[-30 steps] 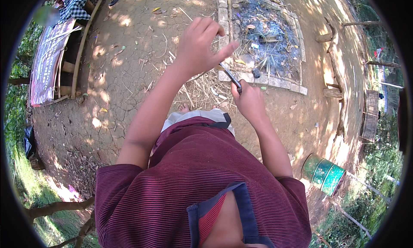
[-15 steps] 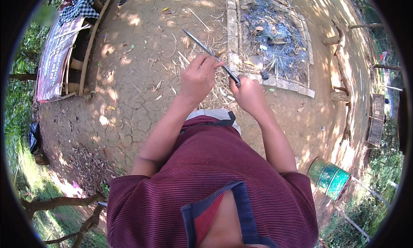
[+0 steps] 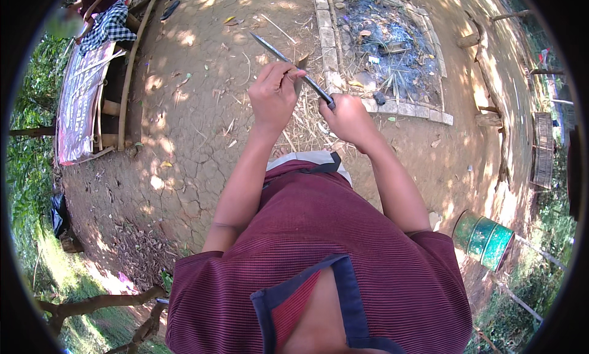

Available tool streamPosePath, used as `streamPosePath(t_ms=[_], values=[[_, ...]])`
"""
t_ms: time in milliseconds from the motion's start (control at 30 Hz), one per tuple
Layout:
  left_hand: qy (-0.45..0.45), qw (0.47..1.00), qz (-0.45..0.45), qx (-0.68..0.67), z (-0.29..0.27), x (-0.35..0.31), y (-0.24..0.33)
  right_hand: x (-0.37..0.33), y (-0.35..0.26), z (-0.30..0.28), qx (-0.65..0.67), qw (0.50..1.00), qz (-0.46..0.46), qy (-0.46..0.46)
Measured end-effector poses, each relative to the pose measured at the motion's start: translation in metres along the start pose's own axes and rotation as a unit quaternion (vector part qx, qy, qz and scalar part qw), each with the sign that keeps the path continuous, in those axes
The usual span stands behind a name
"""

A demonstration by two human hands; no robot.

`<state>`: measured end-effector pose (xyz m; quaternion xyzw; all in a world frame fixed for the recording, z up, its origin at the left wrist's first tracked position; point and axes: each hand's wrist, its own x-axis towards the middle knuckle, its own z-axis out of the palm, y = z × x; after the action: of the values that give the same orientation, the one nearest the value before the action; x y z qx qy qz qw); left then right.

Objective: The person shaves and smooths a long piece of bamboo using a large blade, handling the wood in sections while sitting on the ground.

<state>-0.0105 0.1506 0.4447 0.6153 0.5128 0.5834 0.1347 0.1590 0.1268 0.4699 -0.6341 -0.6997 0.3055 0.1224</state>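
Observation:
A long dark knife (image 3: pixel 274 52) with a narrow, pointed blade slants across in front of me, its tip at the upper left. My right hand (image 3: pixel 348 116) is closed round its handle end, the thumb laid along it. My left hand (image 3: pixel 273 91) is pinched closed beside the middle of the blade, the fingertips meeting close to it. What those fingers hold, if anything, does not show. A small brown piece (image 3: pixel 302 61) appears just beyond the blade; I cannot tell whether it is held or lies on the ground.
Beyond my right hand lies a brick-edged fire pit (image 3: pixel 392 50) with ash. Dry strips and leaves litter the cracked earth. A low bamboo bench (image 3: pixel 83 108) is at the left, with a person in checked cloth (image 3: pixel 110 26) at its far end. A green drum (image 3: pixel 483 240) lies at the right.
Both hands and the knife have shifted slightly up and left in the view, keeping nearly the same grip. More of the person at the bench shows.

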Motion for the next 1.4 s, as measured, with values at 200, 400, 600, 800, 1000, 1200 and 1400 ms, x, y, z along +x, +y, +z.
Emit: streamPosePath(t_ms=[200, 400, 600, 800, 1000, 1200, 1400], values=[[-0.016, 1.000, -0.017, 0.002, 0.001, 0.007, -0.003, 0.007, 0.004, 0.003, 0.015, 0.999, 0.033, -0.017], [-0.022, 1.000, -0.006, 0.004, 0.001, 0.011, -0.005, 0.006, -0.002, 0.004, 0.043, 0.996, 0.064, -0.039], [-0.018, 1.000, 0.003, -0.010, 0.006, 0.007, -0.007, 0.001, 0.001, 0.005, 0.067, 0.994, 0.085, -0.031], [-0.012, 1.000, 0.006, -0.008, 0.014, 0.002, 0.000, -0.001, 0.019, 0.014, 0.092, 0.991, 0.094, -0.035], [0.003, 1.000, 0.007, 0.007, 0.016, 0.001, 0.008, -0.004, 0.020, 0.013, 0.124, 0.983, 0.122, -0.062], [-0.077, 0.996, -0.035, 0.032, 0.010, -0.033, -0.010, -0.028, 0.044, 0.026, 0.129, 0.989, 0.065, 0.036], [-0.257, 0.958, -0.106, 0.067, 0.017, -0.072, -0.071, -0.061, 0.031, -0.035, 0.155, 0.975, 0.154, 0.038]])
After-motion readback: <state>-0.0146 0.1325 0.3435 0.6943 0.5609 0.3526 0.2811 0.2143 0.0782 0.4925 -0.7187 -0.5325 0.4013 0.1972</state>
